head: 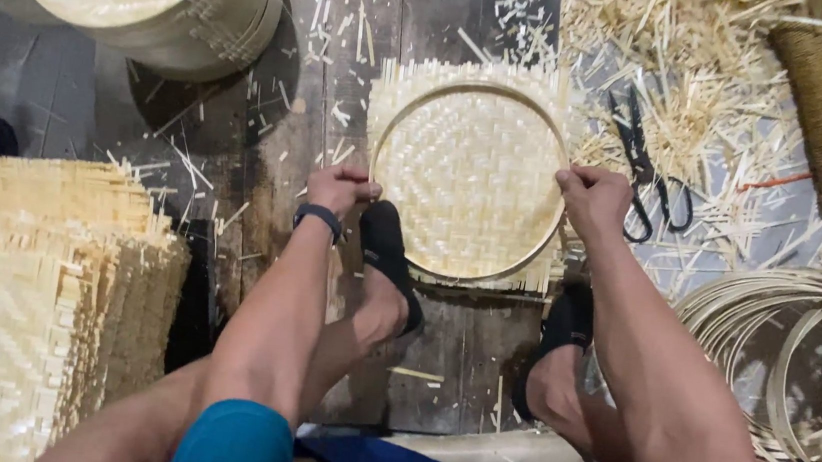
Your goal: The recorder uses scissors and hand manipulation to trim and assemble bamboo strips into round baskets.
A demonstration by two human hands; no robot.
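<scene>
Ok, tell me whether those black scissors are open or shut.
Shut. The scissors lie flat on the floor right of the woven mat, blades together in one point, handles side by side.

A single head-worn camera looks steeply down from close above at the dark wooden plank floor (368, 46), the person's arms and feet filling the lower frame.
</scene>
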